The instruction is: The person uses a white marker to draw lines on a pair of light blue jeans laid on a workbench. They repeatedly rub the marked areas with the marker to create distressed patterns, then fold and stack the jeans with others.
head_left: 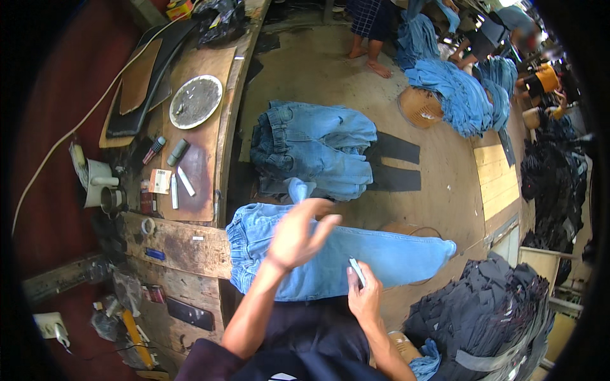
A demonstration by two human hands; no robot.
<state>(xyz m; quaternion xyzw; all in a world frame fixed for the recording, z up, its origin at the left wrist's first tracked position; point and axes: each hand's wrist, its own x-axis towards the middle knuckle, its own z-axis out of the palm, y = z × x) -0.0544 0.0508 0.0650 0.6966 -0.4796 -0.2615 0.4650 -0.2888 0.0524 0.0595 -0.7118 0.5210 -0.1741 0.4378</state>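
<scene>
Head view: blue jeans (387, 251), apparently unfinished; denim pile (318, 140), done or waiting unclear. Left hand (297, 235) open; right hand (365, 297) gripping pale stick (357, 272).

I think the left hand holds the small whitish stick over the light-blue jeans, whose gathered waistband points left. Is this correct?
The hand is wrong: the head view shows the right hand holding the small whitish stick over the light-blue jeans, whose gathered waistband does point left.

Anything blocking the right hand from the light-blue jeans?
Nothing visible between the right hand, with its small pale tool, and the light-blue jeans. The left hand is over them too, but off to the left.
</scene>
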